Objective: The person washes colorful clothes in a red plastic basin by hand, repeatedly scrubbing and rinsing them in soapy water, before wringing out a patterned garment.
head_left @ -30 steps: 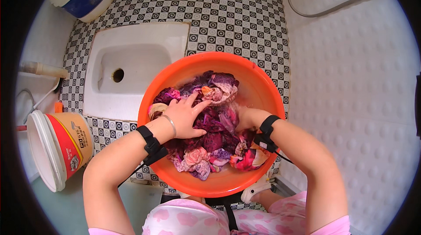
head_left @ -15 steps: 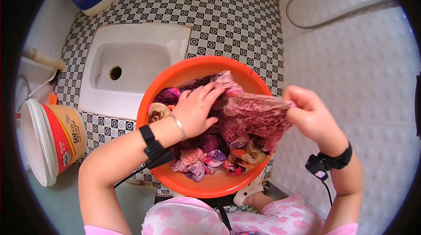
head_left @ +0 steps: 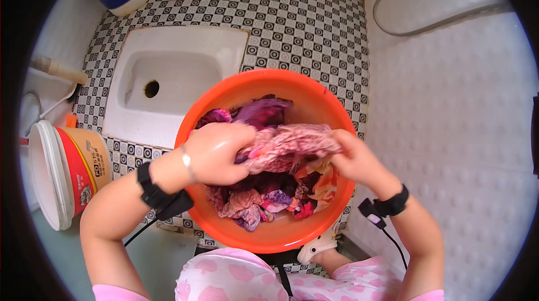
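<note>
The crumpled pink patterned cloth (head_left: 295, 144) is above the round orange plastic basin (head_left: 258, 239), stretched between the left hand (head_left: 219, 152) and the right hand (head_left: 359, 161). Both hands have fingers closed around its ends. Below lie bunched purple and pink fabrics (head_left: 275, 197).

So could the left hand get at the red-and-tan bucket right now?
Probably yes, though the left hand would first have to let go of the pink cloth; the bucket stands left of the basin, with nothing apparent blocking the way.

The left hand (head_left: 220, 153) has closed on the pink cloth (head_left: 293, 145), now bunched, and the right hand (head_left: 359, 161) has moved inward.
</note>
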Demonstrator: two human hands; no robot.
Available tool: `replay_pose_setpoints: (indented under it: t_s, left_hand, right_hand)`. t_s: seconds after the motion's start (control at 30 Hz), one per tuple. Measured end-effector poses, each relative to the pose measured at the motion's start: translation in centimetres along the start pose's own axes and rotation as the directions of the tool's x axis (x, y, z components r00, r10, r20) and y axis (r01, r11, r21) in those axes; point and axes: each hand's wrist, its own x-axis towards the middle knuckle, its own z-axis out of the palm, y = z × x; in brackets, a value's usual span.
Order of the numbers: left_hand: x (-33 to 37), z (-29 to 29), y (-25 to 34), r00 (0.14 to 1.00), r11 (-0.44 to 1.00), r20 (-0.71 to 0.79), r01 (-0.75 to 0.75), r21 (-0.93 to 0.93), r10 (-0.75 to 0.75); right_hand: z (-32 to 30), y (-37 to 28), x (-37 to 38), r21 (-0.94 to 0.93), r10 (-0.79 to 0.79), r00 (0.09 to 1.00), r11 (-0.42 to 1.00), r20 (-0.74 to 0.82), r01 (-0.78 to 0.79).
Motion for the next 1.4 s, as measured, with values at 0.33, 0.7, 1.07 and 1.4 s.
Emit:
replay_pose_setpoints:
  t_s: [0.33,0.7,1.07,1.4]
  left_hand:
    - [-3.0,5.7,-1.0,0.937,0.878,0.253,0.099,0.469,-0.241]
    - [5.5,6.7,-4.4,0.859,0.849,0.213,0.366,0.382,-0.466]
    - [6.0,7.0,-7.2,0.797,0.807,0.143,0.56,0.186,-0.586]
    - [-5.1,10.2,-4.7,0.909,0.904,0.148,0.409,-0.127,-0.391]
  right_hand:
    - [12.9,3.8,-2.8,-0.797,0.287,0.902,0.596,0.321,0.095]
    - [13.3,4.7,5.0,-0.793,0.736,0.605,0.547,0.303,-0.268]
    - [6.1,1.7,-1.8,-0.776,0.263,0.964,0.616,0.036,-0.139]
    - [10.2,7.1,-1.4,-0.586,0.172,0.979,0.807,0.112,-0.075]
